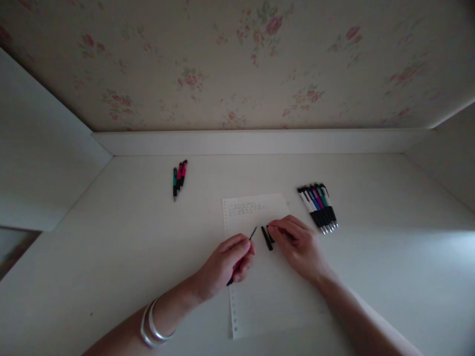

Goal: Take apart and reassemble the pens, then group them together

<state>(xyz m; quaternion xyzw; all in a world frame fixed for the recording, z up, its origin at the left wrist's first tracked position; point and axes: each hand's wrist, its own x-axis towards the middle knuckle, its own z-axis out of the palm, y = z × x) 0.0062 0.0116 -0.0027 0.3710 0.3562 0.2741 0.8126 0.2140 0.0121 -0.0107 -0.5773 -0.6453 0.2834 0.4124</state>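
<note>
My left hand (232, 257) is closed round a red and black pen (238, 264), whose thin bare tip (253, 232) points up and to the right. Just across from it, the fingers of my right hand (293, 242) are pinched together near a small dark piece (270, 234); whether they grip it is too small to tell. A short black tube (266, 238) lies between the hands. Both hands are over a sheet of punched paper (260, 301) with lines of handwriting near its top.
Several pens (318, 207) in white, blue, purple and green lie side by side at the right. A green pen (175, 184) and two red pens (181, 174) lie at the left. A flowered wall (222, 64) rises behind the white desk (129, 237).
</note>
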